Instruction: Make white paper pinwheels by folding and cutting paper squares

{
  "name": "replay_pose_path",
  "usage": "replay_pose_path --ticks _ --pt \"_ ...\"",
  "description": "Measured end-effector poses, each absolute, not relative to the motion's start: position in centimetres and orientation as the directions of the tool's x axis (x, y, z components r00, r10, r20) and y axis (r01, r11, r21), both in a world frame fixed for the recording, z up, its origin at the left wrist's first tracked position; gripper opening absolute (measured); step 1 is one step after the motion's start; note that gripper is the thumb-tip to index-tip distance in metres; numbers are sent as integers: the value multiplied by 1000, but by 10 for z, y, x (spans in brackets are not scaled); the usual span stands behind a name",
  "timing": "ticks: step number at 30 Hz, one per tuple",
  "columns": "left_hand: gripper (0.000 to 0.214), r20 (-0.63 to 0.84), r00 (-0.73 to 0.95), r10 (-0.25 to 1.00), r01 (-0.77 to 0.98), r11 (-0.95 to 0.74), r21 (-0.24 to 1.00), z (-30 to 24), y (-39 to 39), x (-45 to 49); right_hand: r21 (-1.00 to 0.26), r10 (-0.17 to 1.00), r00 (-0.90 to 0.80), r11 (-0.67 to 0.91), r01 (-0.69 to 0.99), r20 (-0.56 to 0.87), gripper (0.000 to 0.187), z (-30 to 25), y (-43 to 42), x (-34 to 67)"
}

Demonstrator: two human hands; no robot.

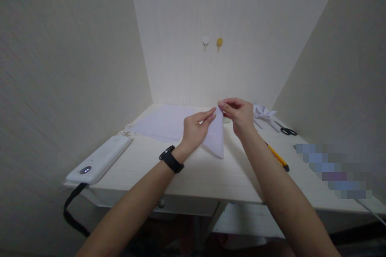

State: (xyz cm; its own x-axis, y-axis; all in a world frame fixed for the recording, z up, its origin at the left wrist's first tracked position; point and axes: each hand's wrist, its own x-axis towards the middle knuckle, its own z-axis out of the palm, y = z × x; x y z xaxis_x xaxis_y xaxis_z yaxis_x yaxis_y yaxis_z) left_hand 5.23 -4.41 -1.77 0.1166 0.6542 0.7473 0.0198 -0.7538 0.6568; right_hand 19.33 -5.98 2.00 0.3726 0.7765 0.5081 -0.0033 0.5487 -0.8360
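Note:
Above the desk, both hands hold a folded piece of white paper point(217, 144) that hangs down to a point at its lower right. My left hand point(197, 126), with a black watch on its wrist, pinches the paper's upper left edge between thumb and fingers. At the top corner, my right hand point(238, 114) grips the paper between thumb and forefinger. The two hands' fingertips are close together. Flat white sheets point(164, 122) lie on the desk behind and left of my left hand.
A white power bank-like device point(101, 160) with a black strap lies at left. To the right are curled paper strips point(263, 112), black scissors point(288, 131), a yellow utility knife point(277, 156) and a blurred-out object point(331, 172). Walls enclose the desk point(205, 184) on three sides.

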Motion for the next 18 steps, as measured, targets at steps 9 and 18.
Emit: replay_pose_path --ticks 9,18 --pt "21 759 130 638 26 -768 640 -20 -42 52 -819 751 380 573 28 539 33 20 -59 196" --pt "21 786 128 605 21 -794 607 -20 -44 51 -812 746 384 583 18 544 32 21 -59 198"
